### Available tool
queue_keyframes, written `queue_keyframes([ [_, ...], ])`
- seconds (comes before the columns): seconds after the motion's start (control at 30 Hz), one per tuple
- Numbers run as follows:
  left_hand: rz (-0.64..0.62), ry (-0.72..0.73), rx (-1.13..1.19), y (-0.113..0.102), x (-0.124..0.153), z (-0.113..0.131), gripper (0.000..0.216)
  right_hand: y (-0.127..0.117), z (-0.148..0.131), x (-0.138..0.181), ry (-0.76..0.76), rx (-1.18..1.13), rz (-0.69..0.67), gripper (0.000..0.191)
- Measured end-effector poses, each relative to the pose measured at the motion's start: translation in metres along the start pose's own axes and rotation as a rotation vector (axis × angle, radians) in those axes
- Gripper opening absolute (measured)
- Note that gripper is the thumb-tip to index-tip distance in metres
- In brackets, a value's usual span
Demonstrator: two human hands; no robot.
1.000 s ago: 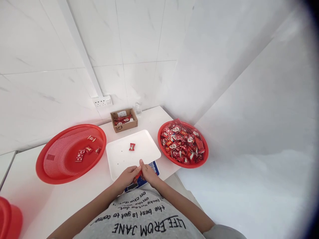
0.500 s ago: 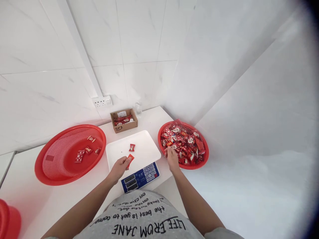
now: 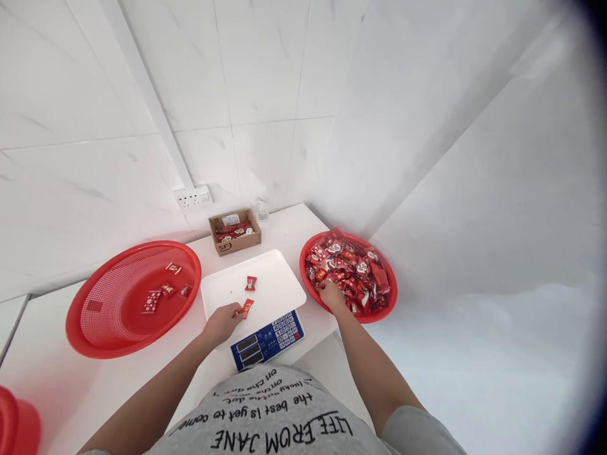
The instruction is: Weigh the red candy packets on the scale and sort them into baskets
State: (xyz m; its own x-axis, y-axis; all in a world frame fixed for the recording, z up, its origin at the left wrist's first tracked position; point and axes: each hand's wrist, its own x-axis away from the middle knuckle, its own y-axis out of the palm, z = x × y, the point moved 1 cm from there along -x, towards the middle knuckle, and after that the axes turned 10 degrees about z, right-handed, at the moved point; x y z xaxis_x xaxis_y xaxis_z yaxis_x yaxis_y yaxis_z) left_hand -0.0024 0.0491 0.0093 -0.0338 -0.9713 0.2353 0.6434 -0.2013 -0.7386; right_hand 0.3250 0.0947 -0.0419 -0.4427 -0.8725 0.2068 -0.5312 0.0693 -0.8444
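Note:
My left hand (image 3: 224,323) pinches a red wrapped candy (image 3: 247,308) over the near left part of the white scale pan (image 3: 275,278). Another red wrapped candy (image 3: 251,283) lies on the pan just beyond it. My right hand (image 3: 331,295) reaches over the near left rim of a red basket (image 3: 392,297) heaped with red wrapped candies (image 3: 351,268). Its fingers are bent down against the pile, and their tips are hidden among the wrappers. The scale's blue keypad panel (image 3: 268,338) faces me below the pan.
On the left stands a wide red mesh basket (image 3: 107,297) with several candies in it. Behind the scale are a small cardboard box (image 3: 239,243) of red packets and a clear plastic container (image 3: 262,208). Part of a red tub (image 3: 23,420) shows at lower left.
My right hand has moved from the basket's rim a little further in over the candies. My left hand has turned and lowered slightly, still with the candy, whose printed side now shows.

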Motion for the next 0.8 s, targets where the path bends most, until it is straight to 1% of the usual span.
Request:
queue_keyframes([
  [0.13,0.043,-0.056,-0.044,-0.004,0.002,-0.003,0.015,0.001,0.003,0.001,0.000,0.004,0.024,0.022],
  [0.2,0.071,-0.071,-0.042,-0.005,0.003,-0.003,0.016,0.001,0.005,0.003,-0.001,-0.002,0.046,0.023],
  [0.33,0.092,-0.061,-0.029,-0.006,0.006,-0.001,0.023,0.000,0.005,0.006,-0.008,-0.034,0.110,0.024],
  [0.5,0.070,-0.032,-0.053,-0.004,0.013,0.002,0.024,-0.003,0.005,0.012,-0.006,-0.089,0.217,0.027],
  [0.57,0.058,-0.021,-0.050,-0.003,0.015,0.004,0.024,-0.004,0.007,0.013,-0.003,-0.160,0.269,0.026],
  [0.7,0.054,0.033,0.034,0.000,0.018,0.012,0.024,-0.008,0.010,0.017,0.006,-0.443,0.390,0.025],
  [0.77,0.043,0.063,0.099,0.001,0.021,0.020,0.025,-0.011,0.005,0.024,-0.012,-0.564,0.414,0.028],
  [0.8,0.028,0.075,0.136,0.002,0.023,0.025,0.025,-0.011,0.000,0.030,-0.033,-0.620,0.405,0.029],
])
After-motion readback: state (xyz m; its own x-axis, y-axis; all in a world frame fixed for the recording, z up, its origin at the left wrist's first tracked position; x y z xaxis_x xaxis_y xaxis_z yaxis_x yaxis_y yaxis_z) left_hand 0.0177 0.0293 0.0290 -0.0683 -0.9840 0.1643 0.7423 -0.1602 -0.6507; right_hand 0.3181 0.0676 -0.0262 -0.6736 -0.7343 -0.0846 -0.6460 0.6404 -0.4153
